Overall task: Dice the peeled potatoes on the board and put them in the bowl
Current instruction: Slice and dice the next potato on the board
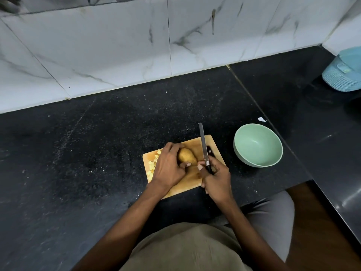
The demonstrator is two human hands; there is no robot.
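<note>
A wooden cutting board (213, 142) lies on the black stone counter (97, 153), close to the counter's near edge. On the middle of the board sits a whole potato (186, 156), its narrower end pointing toward the right edge of the board. The left hand (169, 167) curls over the potato's left side, fingers across its far side and thumb against its near side, gripping it in place. A heap of small pale potato cubes (153, 165) lies along the board's left edge, partly hidden behind that hand. The right hand (215, 178) is wrapped around the dark handle of a knife (204, 147), whose long narrow blade points away from the person, crosses the right part of the board and reaches past its far edge; the blade stands just to the right of the potato, apart from it. A pale green bowl (257, 144) stands on the counter just beside the board's right edge. A ribbed light blue container (343, 71) sits at the counter's far right corner, against the marbled white wall tiles (117, 45).
</note>
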